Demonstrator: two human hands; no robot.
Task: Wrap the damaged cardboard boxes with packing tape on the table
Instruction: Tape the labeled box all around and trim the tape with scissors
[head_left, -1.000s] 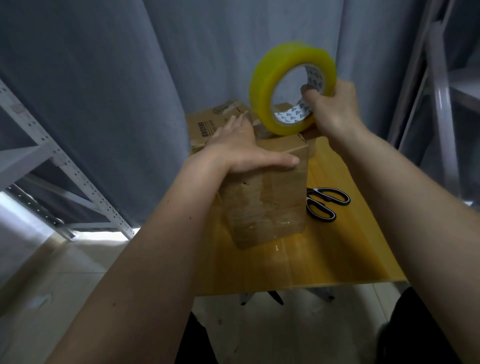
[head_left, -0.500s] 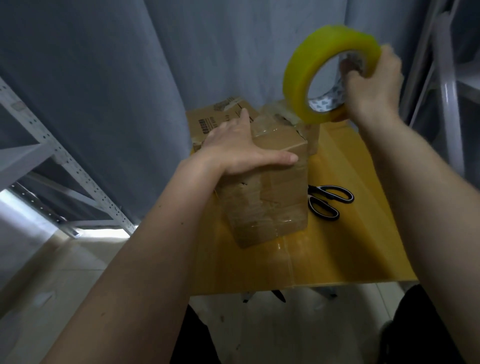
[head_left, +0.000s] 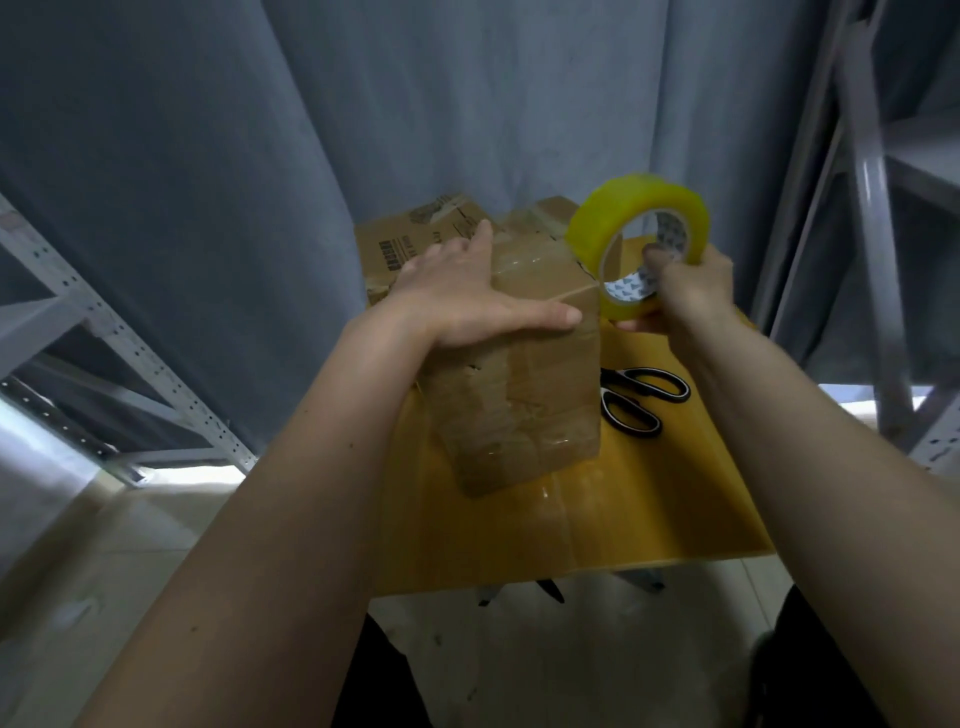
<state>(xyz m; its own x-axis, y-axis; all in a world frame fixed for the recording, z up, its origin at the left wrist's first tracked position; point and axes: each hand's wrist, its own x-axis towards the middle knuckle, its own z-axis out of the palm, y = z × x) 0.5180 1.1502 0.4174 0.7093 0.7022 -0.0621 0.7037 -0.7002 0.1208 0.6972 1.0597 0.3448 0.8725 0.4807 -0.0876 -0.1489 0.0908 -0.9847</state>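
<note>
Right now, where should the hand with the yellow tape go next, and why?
Probably down the box's right side. The right hand holds the tape roll at the top right edge of the box, and the left hand presses flat on top, steadying it.

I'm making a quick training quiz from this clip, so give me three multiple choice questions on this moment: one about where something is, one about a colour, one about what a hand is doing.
1. Where do the scissors lie?
A. On top of the front box
B. On the table, right of the front box
C. On the floor

2. What colour is the tape roll?
A. Yellow
B. Red
C. Black

3. What is the left hand doing?
A. Holding the scissors
B. Hanging idle off the table
C. Pressing flat on top of the front box

Answers:
1 B, the black handles rest on the yellow table beside the box.
2 A, the roll's outer band is yellow.
3 C, its fingers lie straight across the box top, while the right hand grips the roll.
</note>
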